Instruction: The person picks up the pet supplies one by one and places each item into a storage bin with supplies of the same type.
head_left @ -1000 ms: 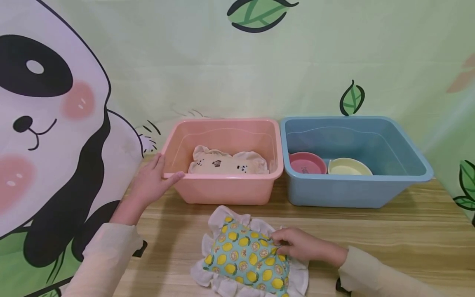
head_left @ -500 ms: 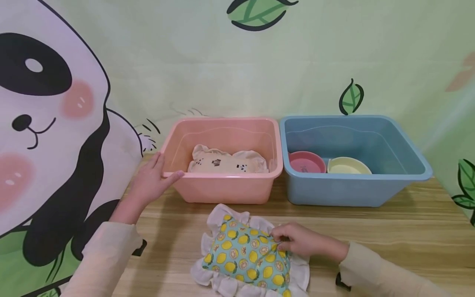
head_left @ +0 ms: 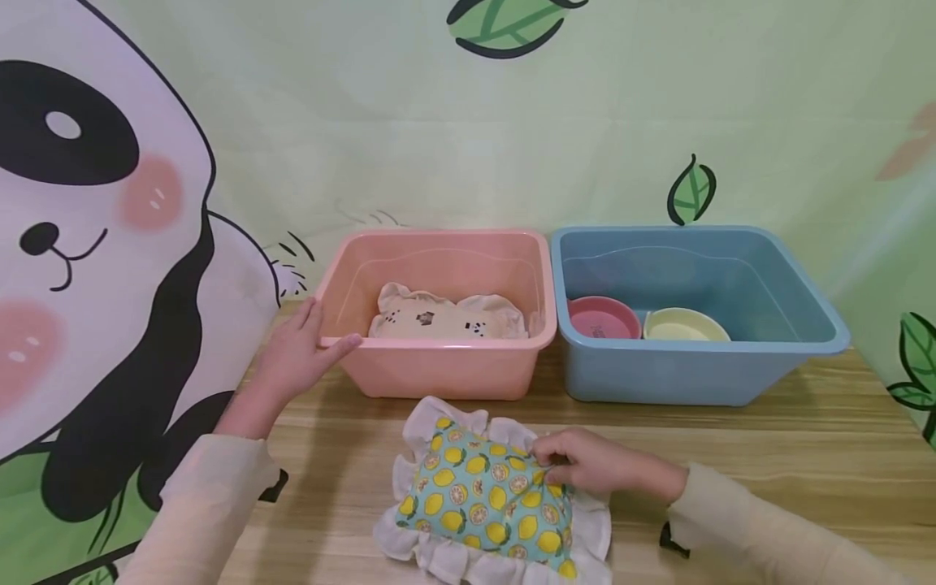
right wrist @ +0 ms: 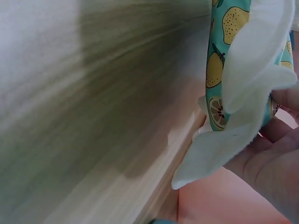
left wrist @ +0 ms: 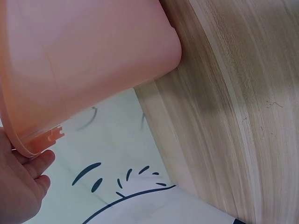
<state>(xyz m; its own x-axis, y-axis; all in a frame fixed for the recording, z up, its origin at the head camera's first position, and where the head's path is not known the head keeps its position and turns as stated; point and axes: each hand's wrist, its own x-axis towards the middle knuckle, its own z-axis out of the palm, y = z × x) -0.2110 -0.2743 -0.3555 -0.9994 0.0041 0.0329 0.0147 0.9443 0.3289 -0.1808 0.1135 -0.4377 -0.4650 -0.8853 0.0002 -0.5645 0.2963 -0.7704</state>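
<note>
My left hand [head_left: 296, 349] grips the left front corner of a pink plastic tub [head_left: 439, 370], the thumb over the rim. In the left wrist view, its fingers [left wrist: 39, 163] curl beneath that rim. Pinched in my right hand [head_left: 585, 461] is a small turquoise pillow [head_left: 486, 496] with a lemon print and a white ruffled edge, in front of the tub. The right wrist view has the ruffle [right wrist: 233, 144] hanging over the wooden table, with the fingers on the pillow's far face. A cream ruffled pillow [head_left: 446, 321] with small animal prints lies inside the tub.
Close to the pink tub's right stands a blue tub [head_left: 673, 375], holding a pink round dish [head_left: 603, 317] and a pale yellow one [head_left: 683, 325]. Both tubs are on the wood-grain table [head_left: 790, 455]. Behind them hangs a green cloth [head_left: 621, 146] with a panda and leaves.
The lemon pillow and my right hand have risen slightly in the head view. My left hand keeps its grip on the tub's rim.
</note>
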